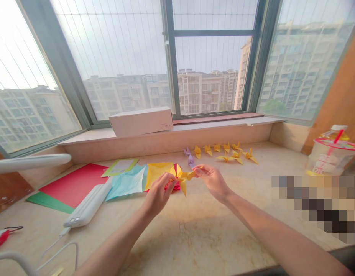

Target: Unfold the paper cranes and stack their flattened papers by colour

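Note:
Between my two hands, above the counter, is a yellow paper crane [183,183]. My left hand [160,188] pinches its left side, fingers closed. The fingertips of my right hand [211,179] close on a tip at its right. Just behind it lie a yellow paper sheet [157,174] and some red folded paper [175,186], partly hidden by my left hand. Beyond my right hand stand purple paper cranes [191,161] and several finished yellow paper cranes [217,148], in loose rows near the wall.
Left of my hands are a light blue sheet [125,182], red paper [76,186], green paper [49,201] and a white power bank [87,203] with a cable. A white box [141,122] rests on the sill. At right stands a plastic cup [328,157] with a red straw.

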{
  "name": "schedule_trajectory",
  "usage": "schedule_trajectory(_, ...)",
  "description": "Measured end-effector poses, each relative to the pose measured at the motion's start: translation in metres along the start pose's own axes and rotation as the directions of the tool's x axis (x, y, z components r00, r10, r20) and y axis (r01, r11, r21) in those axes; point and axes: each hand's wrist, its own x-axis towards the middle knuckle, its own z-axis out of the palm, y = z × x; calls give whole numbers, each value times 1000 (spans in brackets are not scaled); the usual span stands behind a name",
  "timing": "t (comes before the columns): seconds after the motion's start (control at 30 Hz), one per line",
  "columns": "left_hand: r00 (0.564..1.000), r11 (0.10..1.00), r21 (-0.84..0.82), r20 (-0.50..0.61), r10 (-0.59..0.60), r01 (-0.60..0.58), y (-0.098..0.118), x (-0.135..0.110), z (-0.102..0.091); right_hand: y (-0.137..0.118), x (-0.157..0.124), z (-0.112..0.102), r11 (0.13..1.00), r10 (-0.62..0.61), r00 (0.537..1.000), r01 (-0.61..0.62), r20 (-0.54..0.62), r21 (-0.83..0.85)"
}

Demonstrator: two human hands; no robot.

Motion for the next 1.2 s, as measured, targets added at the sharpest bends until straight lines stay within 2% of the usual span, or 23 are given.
schedule_trajectory(0.07,999,1000,-8,-30,-26,25,-1,0,1,1,2,-1,996,40,999,-39,-6,84)
schedule_trajectory(0.13,998,999,-12,-53,-41,40,-3,0,1,1,2,-2,998,50,998,-51,25,41)
schedule_trajectory(0.23,999,998,50,-34,38,-36,-4,0,-1,0,-2,-5,963,-42,997,58,68,-262)
schedule_trajectory(0.3,991,984,119,39,131,-135,-4,0,-4,-1,-6,-6,875,-140,985,171,100,-452)
schedule_trajectory(0.37,971,955,188,113,210,-229,-3,-1,-5,-2,-10,-4,804,-196,970,243,144,-543)
schedule_trajectory(0.53,933,888,296,182,310,-352,3,-3,-2,-5,-16,4,760,-201,950,304,237,-575)
schedule_trajectory(0.6,932,891,285,182,312,-354,5,-4,-1,-6,-17,6,788,-163,954,279,251,-549)
schedule_trajectory(0.7,942,913,242,159,296,-328,7,-4,-2,-6,-15,5,881,-101,964,202,248,-427)
schedule_trajectory(0.87,969,966,110,114,221,-233,7,-4,-4,-6,-9,1,989,43,975,-10,218,-150)
schedule_trajectory(0.93,986,989,16,80,148,-150,5,-3,-2,-7,-8,0,994,109,972,-106,207,-24)
schedule_trajectory(1.0,999,991,-136,47,16,-10,4,-3,2,-8,-8,-1,982,149,966,-169,211,83)
schedule_trajectory(1.07,986,931,-324,53,-159,168,3,-1,6,-10,-8,-1,965,156,957,-200,244,169)
schedule_trajectory(1.13,942,810,-487,96,-322,327,3,1,9,-11,-9,-1,961,141,948,-200,284,190)
schedule_trajectory(1.2,884,677,-586,164,-439,445,5,4,10,-11,-9,0,983,105,959,-140,263,121)
